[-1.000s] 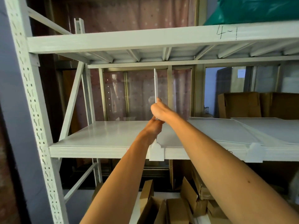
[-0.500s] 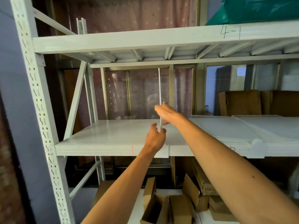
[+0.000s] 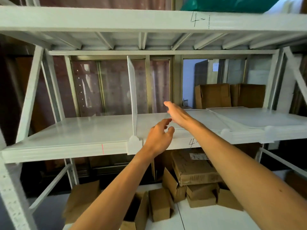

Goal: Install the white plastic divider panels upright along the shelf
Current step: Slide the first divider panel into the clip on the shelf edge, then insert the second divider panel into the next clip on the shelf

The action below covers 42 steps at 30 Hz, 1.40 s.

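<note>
Both hands have let go: left hand [image 3: 159,138] and right hand [image 3: 177,113] open, empty; thin white divider [image 3: 133,97] stands upright on the shelf [image 3: 74,135]

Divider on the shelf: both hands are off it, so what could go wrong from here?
1. The divider stands alone, held only by its front clip; it may tip if not seated.
2. The left hand and right hand are close beside it and could knock it.
3. The flat panels could slide when pulled.

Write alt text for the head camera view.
A white divider panel stands upright on a white metal shelf, its front clip over the edge. Both hands, left and right, hover open just right of it, touching nothing. More panels lie flat further right.
</note>
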Motion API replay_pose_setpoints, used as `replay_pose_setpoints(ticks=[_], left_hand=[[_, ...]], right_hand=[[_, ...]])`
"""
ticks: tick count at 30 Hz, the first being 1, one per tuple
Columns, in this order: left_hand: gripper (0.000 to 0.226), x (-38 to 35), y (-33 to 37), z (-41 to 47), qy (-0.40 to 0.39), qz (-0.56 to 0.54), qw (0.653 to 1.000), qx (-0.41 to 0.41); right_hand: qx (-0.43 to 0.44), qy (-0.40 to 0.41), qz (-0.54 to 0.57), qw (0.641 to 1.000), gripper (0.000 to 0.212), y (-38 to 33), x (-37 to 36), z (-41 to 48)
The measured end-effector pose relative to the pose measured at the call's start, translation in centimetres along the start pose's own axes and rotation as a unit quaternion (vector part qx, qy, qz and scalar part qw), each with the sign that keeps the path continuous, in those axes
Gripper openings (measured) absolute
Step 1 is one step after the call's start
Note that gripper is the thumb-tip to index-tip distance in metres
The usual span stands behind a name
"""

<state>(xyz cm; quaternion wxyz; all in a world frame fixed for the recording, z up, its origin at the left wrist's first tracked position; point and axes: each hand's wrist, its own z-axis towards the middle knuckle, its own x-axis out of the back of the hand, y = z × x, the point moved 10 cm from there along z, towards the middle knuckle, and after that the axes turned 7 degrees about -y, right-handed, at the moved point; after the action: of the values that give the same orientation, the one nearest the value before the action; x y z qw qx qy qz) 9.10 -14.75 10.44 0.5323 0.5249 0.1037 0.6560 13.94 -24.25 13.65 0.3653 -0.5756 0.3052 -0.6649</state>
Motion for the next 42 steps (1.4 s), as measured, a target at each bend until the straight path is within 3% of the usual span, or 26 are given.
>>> replay_pose_setpoints(ticks=[3, 8, 13, 16, 21, 27, 30, 32, 38, 42], left_hand=[[0.048, -1.5, -0.5, 2.0, -0.015, 0.039, 0.999, 0.018], [0.049, -5.8, -1.6, 5.5, -0.025, 0.118, 0.991, 0.057], [0.05, -11.3, -1.1, 7.6, -0.025, 0.299, 0.953, 0.05], [0.058, -12.0, -1.5, 8.2, 0.008, 0.372, 0.923, 0.095], [0.066, -10.8, -3.3, 8.9, 0.01, 0.363, 0.908, 0.209], [0.073, -9.4, -5.7, 9.4, 0.019, 0.331, 0.882, 0.334], [0.073, -8.5, -6.4, 9.9, 0.023, 0.346, 0.871, 0.348], [0.072, -8.5, -6.3, 10.3, 0.022, 0.361, 0.869, 0.338], [0.074, -9.0, -6.1, 10.5, 0.01, 0.388, 0.865, 0.318], [0.071, -9.0, -5.7, 10.4, 0.011, 0.389, 0.868, 0.309]], right_hand=[[-0.014, 0.006, -0.023, 1.0, 0.075, 2.5, 3.6, 0.1], [-0.017, 0.005, -0.116, 0.993, 0.049, 5.8, 10.0, -1.1], [-0.015, -0.051, -0.256, 0.965, 0.042, 11.4, 12.9, -0.2], [-0.01, -0.079, -0.3, 0.951, 0.059, 13.7, 13.4, 0.8], [-0.025, -0.131, -0.328, 0.935, 0.07, 16.3, 12.8, 2.3], [-0.033, -0.129, -0.34, 0.931, 0.088, 17.6, 12.5, 2.9], [-0.061, -0.111, -0.335, 0.934, 0.115, 18.7, 12.9, 3.6], [-0.074, -0.095, -0.336, 0.934, 0.119, 19.0, 13.5, 3.9], [-0.06, -0.017, -0.262, 0.963, 0.098, 17.9, 14.9, 2.6], [-0.072, 0.091, -0.105, 0.988, 0.057, 17.8, 17.7, 2.2]])
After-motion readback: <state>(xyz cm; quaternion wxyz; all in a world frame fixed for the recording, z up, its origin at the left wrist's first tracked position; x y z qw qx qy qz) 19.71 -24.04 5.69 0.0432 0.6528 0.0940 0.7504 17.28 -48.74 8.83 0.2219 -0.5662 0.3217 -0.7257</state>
